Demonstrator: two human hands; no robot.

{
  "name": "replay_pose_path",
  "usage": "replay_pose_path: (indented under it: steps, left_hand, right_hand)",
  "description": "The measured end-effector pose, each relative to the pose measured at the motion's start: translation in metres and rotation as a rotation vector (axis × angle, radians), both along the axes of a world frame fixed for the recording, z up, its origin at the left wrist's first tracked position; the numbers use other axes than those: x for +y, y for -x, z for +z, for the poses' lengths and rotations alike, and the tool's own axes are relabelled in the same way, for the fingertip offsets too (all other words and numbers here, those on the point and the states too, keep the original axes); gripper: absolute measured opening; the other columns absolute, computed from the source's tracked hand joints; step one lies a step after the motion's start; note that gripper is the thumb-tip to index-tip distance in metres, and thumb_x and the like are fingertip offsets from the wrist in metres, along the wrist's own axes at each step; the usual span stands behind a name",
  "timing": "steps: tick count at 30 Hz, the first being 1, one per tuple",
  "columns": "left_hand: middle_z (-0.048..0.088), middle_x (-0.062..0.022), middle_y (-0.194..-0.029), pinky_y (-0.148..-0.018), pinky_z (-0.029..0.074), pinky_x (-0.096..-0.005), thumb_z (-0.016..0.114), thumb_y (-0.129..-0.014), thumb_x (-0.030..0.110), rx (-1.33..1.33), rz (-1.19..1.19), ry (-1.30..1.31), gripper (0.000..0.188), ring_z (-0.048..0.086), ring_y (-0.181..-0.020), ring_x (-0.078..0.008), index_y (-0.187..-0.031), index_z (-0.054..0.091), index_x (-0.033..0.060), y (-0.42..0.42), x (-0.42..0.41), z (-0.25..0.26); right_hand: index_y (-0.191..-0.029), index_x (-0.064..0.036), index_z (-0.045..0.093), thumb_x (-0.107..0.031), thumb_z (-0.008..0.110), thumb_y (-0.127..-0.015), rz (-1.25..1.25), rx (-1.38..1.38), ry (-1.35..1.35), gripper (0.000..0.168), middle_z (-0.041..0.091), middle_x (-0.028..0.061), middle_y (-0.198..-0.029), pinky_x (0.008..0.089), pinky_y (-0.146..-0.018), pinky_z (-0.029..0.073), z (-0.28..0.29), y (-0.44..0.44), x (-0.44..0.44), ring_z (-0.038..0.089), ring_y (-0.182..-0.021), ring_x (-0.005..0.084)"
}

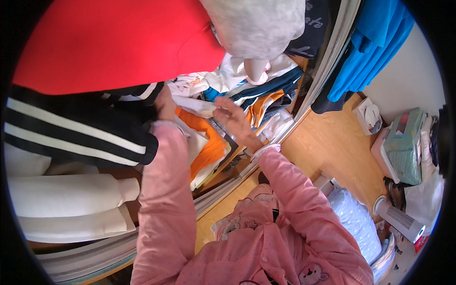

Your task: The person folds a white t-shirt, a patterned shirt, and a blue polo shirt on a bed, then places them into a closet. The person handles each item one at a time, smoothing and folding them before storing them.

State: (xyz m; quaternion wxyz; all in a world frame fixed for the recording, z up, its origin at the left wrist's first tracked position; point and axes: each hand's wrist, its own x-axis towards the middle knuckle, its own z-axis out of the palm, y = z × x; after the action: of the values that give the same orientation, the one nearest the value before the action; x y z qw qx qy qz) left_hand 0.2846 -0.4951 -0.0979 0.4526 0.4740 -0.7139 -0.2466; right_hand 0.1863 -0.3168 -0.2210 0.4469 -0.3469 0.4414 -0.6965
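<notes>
My left hand [165,105] reaches in among the hanging clothes, beside a black sleeve with white stripes [74,124]; the dark cloth partly hides its fingers, so its grip is unclear. My right hand [233,121] hovers over a heap of clothes with its fingers apart and nothing in them. Under and around the hands lie an orange garment [210,142], an orange and white striped garment [265,103], a dark blue garment [274,85] and white garments [228,71]. A red garment [124,42] hangs above my left hand.
A pale grey garment [260,25] hangs at the top, white sleeves [71,196] at the left. Sliding door tracks [320,71] edge the wardrobe. Blue clothes [374,50] hang at the right. On the floor stand a tissue box [367,115], a green storage bag [404,149] and a white tower fan [399,217].
</notes>
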Motion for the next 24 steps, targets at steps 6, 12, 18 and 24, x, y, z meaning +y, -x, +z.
replay_pose_path:
  steps: [6,12,18,24]
  left_hand:
    - [0.058,-0.0139,-0.096,-0.084,0.045,-0.0346,0.059,-0.072,-0.006,-0.096,-0.383,0.250,0.023,0.058,-0.092,-0.0277,-0.094,0.061,0.0001,0.002,0.192,-0.022]
    - [0.057,-0.0122,-0.110,-0.076,0.047,-0.0309,0.063,-0.070,-0.004,-0.376,-0.631,0.022,0.035,0.059,-0.095,-0.0289,-0.105,0.061,0.0004,-0.011,0.256,-0.045]
    - [0.061,-0.0053,-0.108,-0.076,0.047,-0.0234,0.061,-0.084,0.005,-0.142,-0.797,-0.629,0.027,0.058,-0.090,-0.0123,-0.111,0.062,0.0027,-0.029,0.256,-0.022]
    - [0.059,-0.0053,-0.111,-0.081,0.045,-0.0236,0.055,-0.093,0.017,0.339,-0.427,-0.729,0.035,0.057,-0.096,-0.0118,-0.124,0.050,0.0037,-0.041,0.239,-0.043]
  right_hand:
    - [-0.134,-0.010,0.040,-0.052,0.054,-0.087,0.458,-0.995,0.106,0.064,0.052,0.0080,-0.128,0.0402,-0.093,0.044,0.035,0.024,-0.001,0.053,-0.112,0.0215]
    - [-0.117,0.000,0.056,-0.031,0.060,-0.087,0.511,-1.031,-0.193,0.043,0.064,0.0134,-0.106,0.0350,-0.085,0.051,0.005,0.033,0.044,0.063,-0.093,0.0228]
    - [-0.115,0.004,0.056,-0.018,0.055,-0.085,0.417,-1.003,-0.316,0.037,0.064,0.0153,-0.106,0.0341,-0.085,0.051,-0.005,0.048,0.105,0.063,-0.092,0.0244]
    - [-0.114,0.000,0.062,-0.019,0.058,-0.086,0.353,-0.070,-0.479,0.034,0.064,0.0128,-0.110,0.0288,-0.084,0.049,-0.040,0.074,0.159,0.062,-0.095,0.0172]
